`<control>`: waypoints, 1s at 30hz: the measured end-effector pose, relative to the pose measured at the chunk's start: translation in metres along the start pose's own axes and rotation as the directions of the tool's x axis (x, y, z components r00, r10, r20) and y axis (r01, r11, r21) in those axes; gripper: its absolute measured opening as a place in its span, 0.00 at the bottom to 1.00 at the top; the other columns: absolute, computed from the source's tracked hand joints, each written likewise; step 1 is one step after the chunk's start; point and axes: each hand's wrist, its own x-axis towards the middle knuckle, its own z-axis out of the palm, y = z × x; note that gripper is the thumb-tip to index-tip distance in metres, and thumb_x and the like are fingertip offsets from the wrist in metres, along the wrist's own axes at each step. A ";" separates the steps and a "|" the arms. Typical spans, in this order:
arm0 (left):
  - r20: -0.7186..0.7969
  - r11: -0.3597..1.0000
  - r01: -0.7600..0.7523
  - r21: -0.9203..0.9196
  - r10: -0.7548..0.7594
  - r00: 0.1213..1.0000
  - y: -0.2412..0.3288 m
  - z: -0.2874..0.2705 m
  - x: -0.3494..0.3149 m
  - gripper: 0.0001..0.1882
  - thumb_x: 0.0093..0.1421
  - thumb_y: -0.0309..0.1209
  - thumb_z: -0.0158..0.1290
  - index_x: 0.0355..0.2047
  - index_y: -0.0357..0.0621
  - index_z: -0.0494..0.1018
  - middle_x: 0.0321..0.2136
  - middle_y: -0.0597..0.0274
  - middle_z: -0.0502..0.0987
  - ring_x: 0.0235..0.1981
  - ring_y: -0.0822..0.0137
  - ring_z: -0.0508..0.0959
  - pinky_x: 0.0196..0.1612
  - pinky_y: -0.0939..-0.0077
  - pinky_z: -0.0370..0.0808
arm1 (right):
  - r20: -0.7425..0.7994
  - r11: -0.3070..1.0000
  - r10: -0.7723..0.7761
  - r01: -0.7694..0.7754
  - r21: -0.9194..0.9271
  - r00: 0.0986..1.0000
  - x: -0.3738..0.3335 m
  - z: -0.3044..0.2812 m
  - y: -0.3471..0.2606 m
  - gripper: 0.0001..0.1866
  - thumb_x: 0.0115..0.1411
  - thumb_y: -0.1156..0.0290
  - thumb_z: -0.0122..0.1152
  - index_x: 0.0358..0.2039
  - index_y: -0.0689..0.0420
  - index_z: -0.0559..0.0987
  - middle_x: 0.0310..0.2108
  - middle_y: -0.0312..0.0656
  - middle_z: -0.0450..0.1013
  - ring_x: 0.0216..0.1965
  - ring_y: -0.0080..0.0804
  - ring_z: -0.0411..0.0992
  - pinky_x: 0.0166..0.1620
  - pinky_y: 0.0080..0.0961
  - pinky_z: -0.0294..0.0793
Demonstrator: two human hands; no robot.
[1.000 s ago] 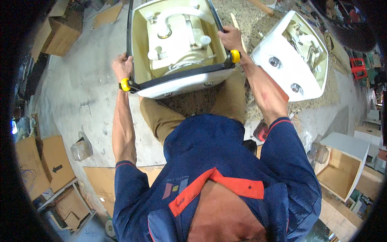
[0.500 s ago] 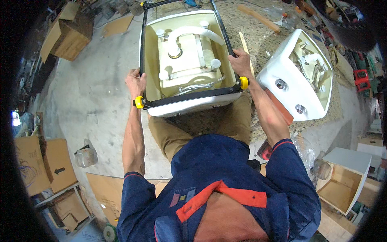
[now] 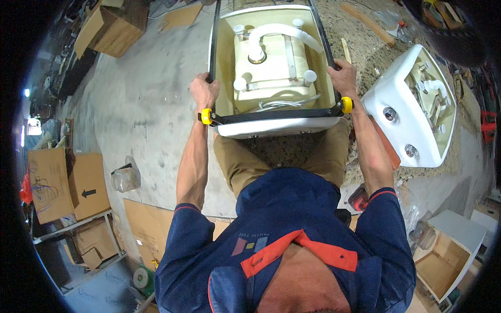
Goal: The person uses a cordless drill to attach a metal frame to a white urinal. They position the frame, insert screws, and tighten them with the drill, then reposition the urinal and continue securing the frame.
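Note:
A black metal frame (image 3: 282, 116) with yellow round caps or wheels (image 3: 346, 104) at its near corners lies over an upturned white basin (image 3: 276, 128). My left hand (image 3: 205, 91) is closed around the frame's left bar, just beyond the near left yellow piece (image 3: 206, 116). On the opposite bar, my right hand (image 3: 344, 78) is closed in the same way. Inside the basin's cream-coloured hollow are a bent white hose (image 3: 276, 30), white round feet (image 3: 309, 76) and a coil of thin clear tubing (image 3: 287, 103). The frame's far end runs out of the picture.
A second white basin (image 3: 386, 94) stands tilted at my right, beside a reddish-brown board (image 3: 385, 143). A wooden strip (image 3: 368, 23) lies beyond it. Cardboard boxes (image 3: 88, 182) and a clear jar (image 3: 125, 179) are at left; an open wooden box (image 3: 443, 258) is at lower right.
The whole view has turned slightly, so the basin and frame appear further right and higher. Both hands keep the same hold on the frame.

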 end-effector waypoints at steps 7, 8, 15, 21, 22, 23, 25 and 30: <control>-0.009 0.998 0.038 -0.040 -0.039 0.999 0.002 -0.002 -0.002 0.16 0.44 0.28 0.58 0.34 0.34 0.81 0.30 0.41 0.80 0.33 0.44 0.81 0.41 0.58 0.76 | -0.021 0.997 -0.041 0.042 0.071 0.999 0.001 0.002 -0.002 0.14 0.48 0.64 0.62 0.27 0.65 0.80 0.28 0.54 0.75 0.30 0.51 0.73 0.36 0.42 0.72; -0.006 0.999 0.037 -0.029 -0.037 0.999 0.001 -0.001 -0.001 0.16 0.44 0.28 0.58 0.34 0.34 0.81 0.30 0.41 0.81 0.33 0.45 0.81 0.41 0.58 0.76 | -0.023 0.996 -0.061 0.062 0.059 0.998 0.002 0.003 0.000 0.15 0.48 0.64 0.62 0.27 0.65 0.80 0.28 0.54 0.75 0.31 0.51 0.73 0.36 0.43 0.72; 0.037 0.997 0.073 0.022 -0.074 0.997 -0.003 0.001 0.002 0.20 0.46 0.35 0.60 0.39 0.38 0.81 0.31 0.41 0.81 0.35 0.47 0.83 0.42 0.60 0.79 | -0.035 0.995 -0.089 0.090 0.032 0.995 0.003 0.003 0.001 0.17 0.46 0.63 0.64 0.31 0.64 0.81 0.29 0.56 0.76 0.31 0.52 0.75 0.37 0.42 0.73; 0.042 0.997 0.008 0.077 -0.011 0.999 -0.008 0.004 0.003 0.20 0.45 0.32 0.60 0.40 0.38 0.81 0.32 0.43 0.82 0.35 0.48 0.83 0.41 0.61 0.79 | 0.095 0.997 0.067 -0.069 0.018 0.993 0.006 -0.006 -0.009 0.18 0.46 0.62 0.64 0.32 0.63 0.81 0.25 0.52 0.78 0.27 0.44 0.77 0.34 0.38 0.74; 0.044 0.995 -0.006 0.095 0.002 0.999 -0.009 0.004 0.002 0.21 0.46 0.33 0.60 0.41 0.38 0.81 0.32 0.43 0.82 0.36 0.48 0.83 0.41 0.61 0.79 | 0.095 0.997 0.073 -0.072 -0.013 0.993 0.005 -0.006 -0.009 0.18 0.46 0.61 0.64 0.33 0.62 0.82 0.24 0.50 0.78 0.26 0.42 0.78 0.34 0.36 0.75; 0.063 0.997 0.007 0.077 -0.012 0.998 -0.010 0.004 0.003 0.22 0.46 0.34 0.60 0.42 0.39 0.81 0.33 0.43 0.82 0.36 0.48 0.83 0.43 0.62 0.78 | 0.083 0.998 0.055 -0.054 -0.019 0.995 0.006 -0.005 -0.007 0.18 0.46 0.60 0.64 0.33 0.62 0.82 0.25 0.50 0.78 0.27 0.43 0.78 0.35 0.37 0.75; 0.075 0.999 0.023 0.032 -0.025 0.997 -0.011 0.005 0.004 0.23 0.47 0.36 0.60 0.44 0.41 0.81 0.35 0.44 0.82 0.38 0.48 0.83 0.45 0.62 0.78 | 0.060 0.998 0.017 -0.014 -0.056 0.998 0.006 -0.001 -0.002 0.20 0.45 0.59 0.64 0.34 0.61 0.82 0.27 0.51 0.79 0.29 0.45 0.78 0.37 0.37 0.76; 0.095 0.990 -0.032 0.135 0.019 0.995 -0.014 0.007 0.009 0.23 0.48 0.39 0.59 0.45 0.46 0.81 0.34 0.46 0.83 0.38 0.48 0.83 0.45 0.62 0.78 | -0.008 0.999 0.017 -0.017 -0.035 1.000 0.015 0.014 0.014 0.20 0.43 0.59 0.65 0.34 0.60 0.83 0.29 0.52 0.80 0.32 0.47 0.79 0.41 0.39 0.77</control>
